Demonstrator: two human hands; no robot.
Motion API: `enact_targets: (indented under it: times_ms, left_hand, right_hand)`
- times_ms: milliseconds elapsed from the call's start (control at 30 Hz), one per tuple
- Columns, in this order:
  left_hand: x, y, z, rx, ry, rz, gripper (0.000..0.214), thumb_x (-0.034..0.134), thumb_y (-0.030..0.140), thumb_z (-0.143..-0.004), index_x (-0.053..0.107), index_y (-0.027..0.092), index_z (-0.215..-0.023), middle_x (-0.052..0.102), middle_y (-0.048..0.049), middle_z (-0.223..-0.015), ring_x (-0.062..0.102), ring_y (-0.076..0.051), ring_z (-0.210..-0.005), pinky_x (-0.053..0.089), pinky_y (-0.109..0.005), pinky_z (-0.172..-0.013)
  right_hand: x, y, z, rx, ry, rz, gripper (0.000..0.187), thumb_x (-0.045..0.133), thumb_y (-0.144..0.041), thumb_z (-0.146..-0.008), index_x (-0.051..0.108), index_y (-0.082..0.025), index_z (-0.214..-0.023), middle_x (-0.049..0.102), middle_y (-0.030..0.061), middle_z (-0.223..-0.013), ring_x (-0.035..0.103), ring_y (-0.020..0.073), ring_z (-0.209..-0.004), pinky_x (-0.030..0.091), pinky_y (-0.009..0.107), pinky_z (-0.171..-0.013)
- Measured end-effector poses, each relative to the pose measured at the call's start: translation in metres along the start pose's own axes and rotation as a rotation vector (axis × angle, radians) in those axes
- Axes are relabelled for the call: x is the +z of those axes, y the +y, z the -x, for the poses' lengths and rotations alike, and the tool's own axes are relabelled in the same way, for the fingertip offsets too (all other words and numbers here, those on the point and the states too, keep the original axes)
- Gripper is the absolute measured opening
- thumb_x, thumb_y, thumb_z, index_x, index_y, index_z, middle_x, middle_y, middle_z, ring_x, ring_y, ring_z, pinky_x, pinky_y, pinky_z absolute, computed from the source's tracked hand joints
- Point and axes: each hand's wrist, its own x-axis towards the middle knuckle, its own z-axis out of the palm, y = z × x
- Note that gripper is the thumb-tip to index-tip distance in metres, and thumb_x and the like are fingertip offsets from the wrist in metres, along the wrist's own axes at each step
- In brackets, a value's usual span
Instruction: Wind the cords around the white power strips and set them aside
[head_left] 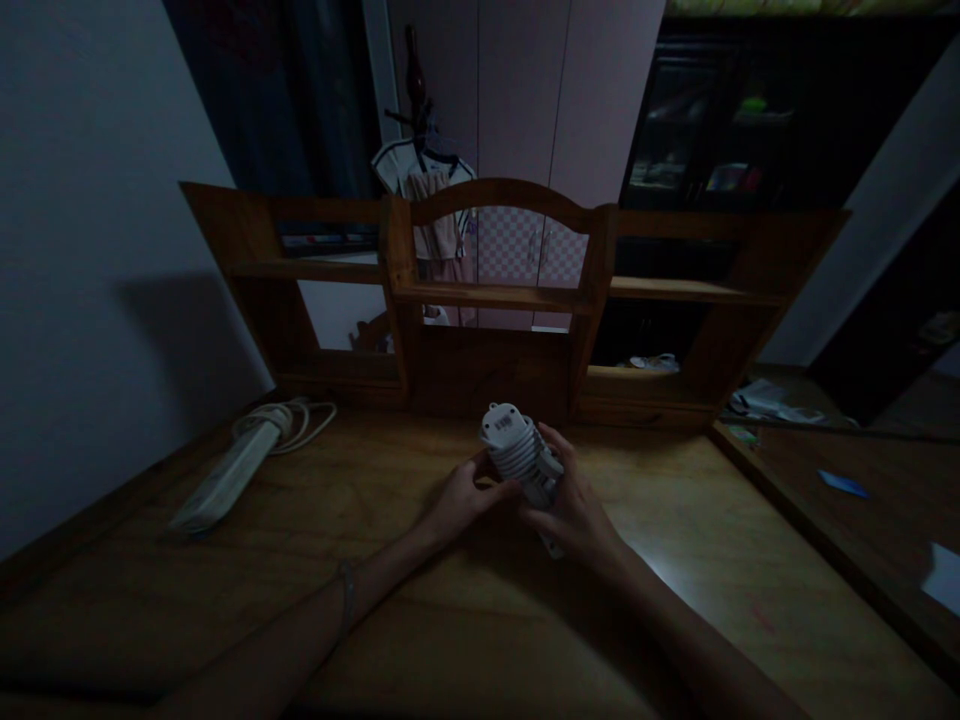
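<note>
Right in the centre of the frame, just below the shelf (495,296), here's the white strip (504,424), held up over the desk (420,640) with its end tipped toward the top! Both hands are on it, close together: the left hand (466,496) pinches its left side, thumb in front, while the right hand (576,505) wraps the right side, fingers curled over the far edge.

And how far along are we? The cord (516,458) lies round the strip in several snug turns, side by side, so the winding looks well advanced, I'd judge. What's left? Hard to call: the right hand covers much of the lower part, and in this dim light I can't tell whether the cord's end is tucked in or loose.

Over at the left of the frame, a second strip (229,482) lies on the desk, no hand near it, its own cable (304,432) in slack loops at its upper end.
</note>
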Motion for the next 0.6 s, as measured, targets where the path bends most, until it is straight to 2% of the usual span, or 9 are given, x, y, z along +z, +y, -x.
enact_targets:
  times_ms: [100,200,333,400,500,600]
  left_hand:
    - [-0.001,0.000,0.000,-0.005,0.025,0.053,0.041,0.065,0.043,-0.080,0.063,0.016,-0.111,0.066,-0.0089,-0.109,0.061,-0.024,-0.097,0.045,-0.031,-0.085]
    - [-0.003,-0.007,-0.002,-0.113,0.037,0.119,0.044,0.053,0.054,-0.085,0.066,0.015,-0.101,0.069,-0.0078,-0.095,0.063,-0.023,-0.086,0.047,-0.030,-0.078]
    - [-0.003,-0.021,-0.006,-0.204,0.066,0.175,0.058,0.047,0.066,-0.080,0.067,0.012,-0.086,0.069,-0.0089,-0.079,0.064,-0.022,-0.074,0.049,-0.030,-0.069]
    - [-0.004,-0.025,-0.008,-0.214,0.069,0.192,0.061,0.047,0.069,-0.079,0.065,0.012,-0.086,0.067,-0.0089,-0.076,0.063,-0.021,-0.071,0.050,-0.030,-0.065]
    - [-0.006,-0.026,-0.010,-0.175,0.102,0.177,0.061,0.045,0.069,-0.080,0.061,0.013,-0.099,0.065,-0.0069,-0.076,0.063,-0.019,-0.069,0.051,-0.029,-0.060]
    - [-0.009,-0.029,-0.011,-0.158,0.119,0.134,0.062,0.041,0.069,-0.082,0.058,0.014,-0.106,0.063,-0.0055,-0.073,0.061,-0.018,-0.065,0.052,-0.029,-0.058]
  right_hand:
    - [0.000,0.003,0.000,0.037,-0.001,0.014,0.086,0.068,-0.014,-0.066,0.027,-0.024,-0.141,0.052,0.0083,-0.127,0.055,0.0242,-0.108,0.046,0.037,-0.091]
    - [0.001,0.007,-0.001,0.085,0.001,0.028,0.082,0.068,-0.016,-0.066,0.029,-0.025,-0.139,0.059,0.0062,-0.115,0.061,0.0224,-0.095,0.049,0.034,-0.080]
    - [0.001,0.011,-0.005,0.133,0.003,0.064,0.074,0.067,-0.019,-0.068,0.034,-0.024,-0.134,0.064,0.0039,-0.102,0.063,0.0199,-0.082,0.049,0.029,-0.070]
    - [-0.005,0.014,-0.007,0.135,-0.004,0.087,0.070,0.067,-0.021,-0.068,0.037,-0.023,-0.131,0.063,0.0039,-0.102,0.063,0.0199,-0.083,0.049,0.029,-0.070]
    - [-0.028,0.022,-0.006,0.165,0.026,0.171,0.067,0.068,-0.025,-0.068,0.039,-0.023,-0.128,0.063,0.0038,-0.105,0.063,0.0214,-0.087,0.049,0.030,-0.072]
    - [-0.070,0.041,0.003,0.229,0.075,0.297,0.064,0.068,-0.032,-0.068,0.042,-0.024,-0.126,0.064,0.0037,-0.104,0.064,0.0231,-0.086,0.049,0.030,-0.070]
